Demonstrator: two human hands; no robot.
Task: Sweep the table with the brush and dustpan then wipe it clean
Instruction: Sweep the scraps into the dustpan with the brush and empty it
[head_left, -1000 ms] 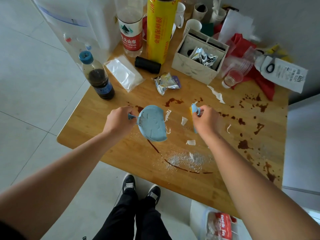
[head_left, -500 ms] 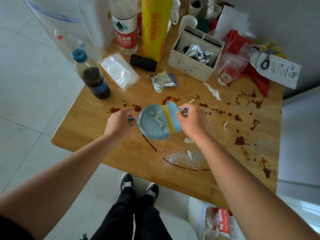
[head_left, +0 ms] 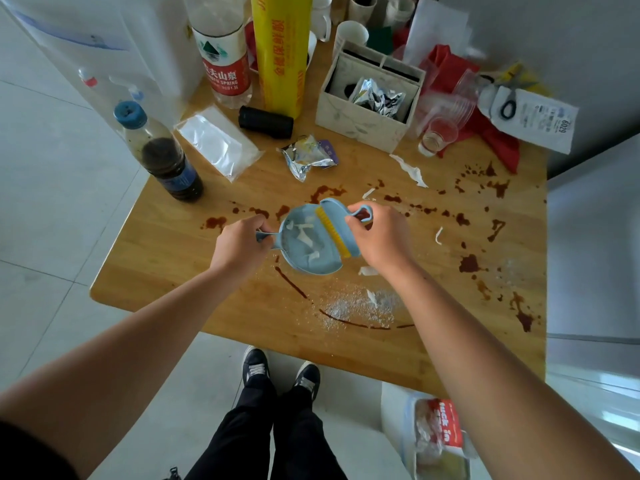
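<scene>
My left hand (head_left: 240, 245) grips the handle of a light blue dustpan (head_left: 306, 252) over the middle of the wooden table (head_left: 166, 258). White paper scraps lie inside the pan. My right hand (head_left: 381, 237) holds a blue brush (head_left: 337, 226) with yellow bristles, laid across the pan's right edge. Brown liquid stains (head_left: 469, 263) spot the table's middle and right. A patch of white powder (head_left: 360, 306) and small paper scraps (head_left: 367, 271) lie near the front edge.
At the back stand a dark drink bottle (head_left: 162, 157), a water bottle (head_left: 223, 60), a yellow cling-film roll (head_left: 280, 53), a white box (head_left: 369, 102), cups and a red cloth (head_left: 498, 140). A foil wrapper (head_left: 308, 155) and a plastic bag (head_left: 216, 143) lie nearer. A bin (head_left: 440, 441) sits on the floor.
My right hand swept the brush leftward from the table onto the dustpan's edge. Paper scraps that lay between the hands are now inside the pan.
</scene>
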